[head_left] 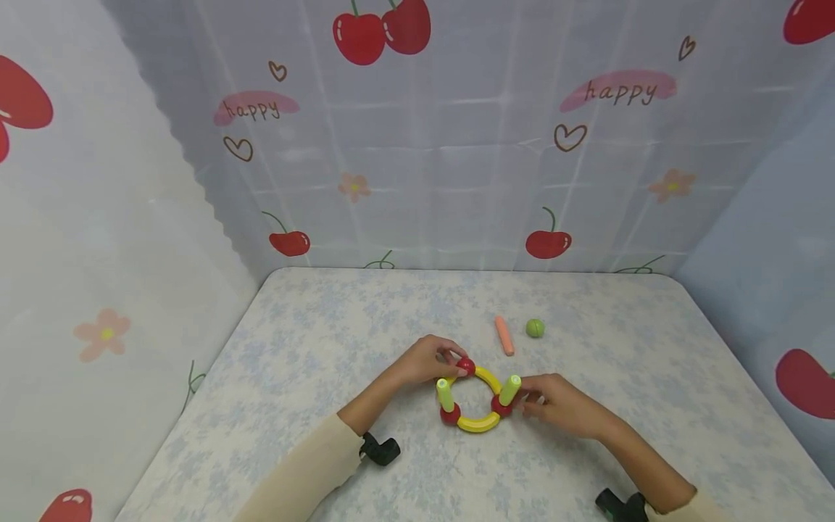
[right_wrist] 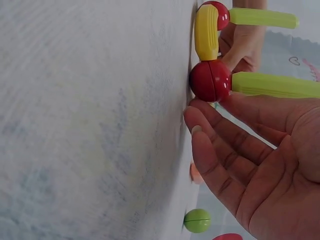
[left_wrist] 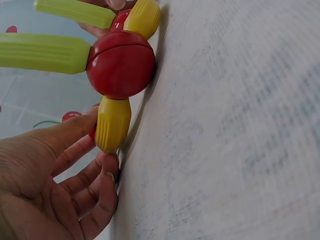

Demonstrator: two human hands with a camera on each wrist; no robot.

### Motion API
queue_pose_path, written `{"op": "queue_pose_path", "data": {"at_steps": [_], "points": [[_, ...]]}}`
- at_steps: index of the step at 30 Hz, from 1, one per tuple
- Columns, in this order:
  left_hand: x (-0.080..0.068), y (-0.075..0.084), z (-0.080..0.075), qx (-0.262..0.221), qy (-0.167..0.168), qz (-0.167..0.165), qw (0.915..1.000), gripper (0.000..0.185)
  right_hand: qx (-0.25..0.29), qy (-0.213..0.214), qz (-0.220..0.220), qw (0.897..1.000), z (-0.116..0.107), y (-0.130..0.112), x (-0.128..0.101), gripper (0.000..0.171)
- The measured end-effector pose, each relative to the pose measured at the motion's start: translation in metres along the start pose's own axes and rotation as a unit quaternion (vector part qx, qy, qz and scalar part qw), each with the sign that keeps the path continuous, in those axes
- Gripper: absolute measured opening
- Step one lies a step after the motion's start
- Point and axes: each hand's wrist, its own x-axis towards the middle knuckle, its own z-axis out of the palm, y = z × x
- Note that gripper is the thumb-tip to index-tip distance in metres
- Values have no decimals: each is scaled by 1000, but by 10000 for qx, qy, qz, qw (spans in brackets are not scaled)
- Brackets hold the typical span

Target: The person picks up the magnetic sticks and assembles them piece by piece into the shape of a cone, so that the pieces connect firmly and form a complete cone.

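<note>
Left hand point(head_left: 427, 360) pinches the red ball point(head_left: 465, 366) at the ring's point(head_left: 478, 423) twelve o'clock; right hand point(head_left: 562, 406), fingers relaxed, touches the three o'clock green rod point(head_left: 510, 390).

cream long sleeves point(head_left: 306, 464), black wrist mounts point(head_left: 381, 449)

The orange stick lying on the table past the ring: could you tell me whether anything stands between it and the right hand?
Nothing visible does. The orange stick lies on bare tablecloth beyond the right hand, with the green ball off to its side. The ring and its green pegs sit to that hand's left, not in the path.
</note>
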Motion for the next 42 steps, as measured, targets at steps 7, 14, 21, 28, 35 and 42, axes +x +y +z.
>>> {"op": "queue_pose_path", "data": {"at_steps": [7, 14, 21, 28, 35, 42], "points": [[2, -2, 2, 169, 72, 104, 9998, 25, -38, 38, -180, 9998, 2, 1, -1, 21], [-10, -11, -3, 41, -61, -64, 10000, 27, -222, 131, -224, 9994, -1, 0, -3, 24], [-33, -13, -6, -574, -244, -446, 9971, 24, -456, 781, -38, 9959, -16, -3, 8, 29], [-39, -15, 0, -896, -248, -515, 9943, 37, -1209, 1734, 179, 9772, -29, -5, 34, 23], [-38, -24, 7, -1327, -271, -474, 9896, 36, -1755, 2029, 724, 9606, -34, -1, 61, 28], [-38, -28, 5, -1666, -346, -366, 9847, 36, -1992, 1878, 1395, 9516, -37, 5, 85, 31]]}}
